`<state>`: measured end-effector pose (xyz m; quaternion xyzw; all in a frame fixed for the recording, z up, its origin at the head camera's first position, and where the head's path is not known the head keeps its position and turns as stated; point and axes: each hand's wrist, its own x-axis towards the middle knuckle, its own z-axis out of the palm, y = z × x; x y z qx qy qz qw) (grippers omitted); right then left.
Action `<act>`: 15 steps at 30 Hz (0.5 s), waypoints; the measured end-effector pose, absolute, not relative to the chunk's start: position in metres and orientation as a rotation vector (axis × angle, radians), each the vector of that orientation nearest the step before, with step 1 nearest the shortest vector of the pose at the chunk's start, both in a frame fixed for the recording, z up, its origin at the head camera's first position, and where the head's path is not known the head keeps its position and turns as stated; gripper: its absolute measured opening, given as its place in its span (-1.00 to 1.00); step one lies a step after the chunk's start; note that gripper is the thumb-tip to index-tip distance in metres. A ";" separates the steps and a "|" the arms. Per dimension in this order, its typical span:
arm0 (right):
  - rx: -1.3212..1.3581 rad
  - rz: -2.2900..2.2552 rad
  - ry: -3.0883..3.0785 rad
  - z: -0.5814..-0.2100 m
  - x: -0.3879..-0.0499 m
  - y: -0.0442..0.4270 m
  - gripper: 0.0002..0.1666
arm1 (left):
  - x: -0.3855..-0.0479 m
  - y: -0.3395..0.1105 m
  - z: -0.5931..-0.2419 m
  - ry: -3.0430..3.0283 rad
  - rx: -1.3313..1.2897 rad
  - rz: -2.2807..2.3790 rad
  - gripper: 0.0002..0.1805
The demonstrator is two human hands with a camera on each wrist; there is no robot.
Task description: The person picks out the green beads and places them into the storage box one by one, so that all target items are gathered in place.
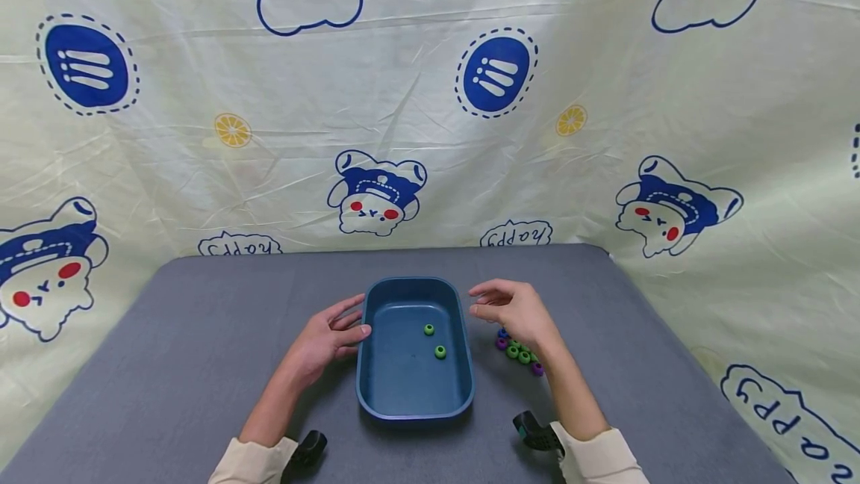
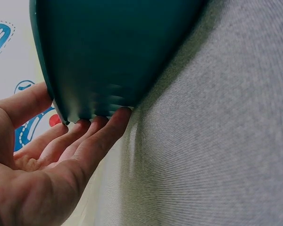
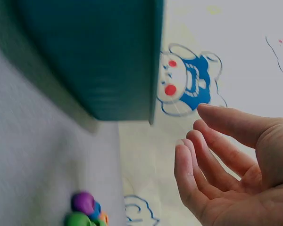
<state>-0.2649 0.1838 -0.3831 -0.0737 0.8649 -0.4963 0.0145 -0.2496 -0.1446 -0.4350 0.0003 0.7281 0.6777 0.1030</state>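
A blue rectangular plastic bin (image 1: 415,394) rests on the table with two green beads in it, a rear bead (image 1: 429,329) and a front bead (image 1: 440,352). My left hand (image 1: 329,336) touches the bin's left side, its fingers nearly straight along the wall and the thumb at the rim. Just off the bin's right rim, my right hand (image 1: 513,310) hovers with fingers loosely bent and nothing between them. Below that hand lies a cluster of green, purple and blue beads (image 1: 524,357), partly hidden by the wrist. An orange bead (image 3: 104,217) shows there in the right wrist view.
The grey tabletop (image 1: 222,349) spreads around the bin. A pale printed curtain (image 1: 430,95) hangs behind the table and along its sides. Black straps with devices sit on both wrists.
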 end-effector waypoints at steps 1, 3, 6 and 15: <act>-0.218 -1.552 2.688 -0.382 -0.266 0.188 -0.66 | -0.250 -0.144 -0.435 2.148 -0.001 2.001 -0.33; -0.205 -1.543 2.698 -0.381 -0.266 0.196 -0.66 | -0.250 -0.144 -0.435 2.147 -0.003 2.003 -0.34; -0.199 -1.527 2.716 -0.379 -0.268 0.206 -0.65 | -0.250 -0.144 -0.435 2.144 -0.006 2.009 -0.34; -0.167 -1.542 2.707 -0.379 -0.270 0.228 -0.60 | -0.249 -0.144 -0.434 2.143 -0.004 2.005 -0.34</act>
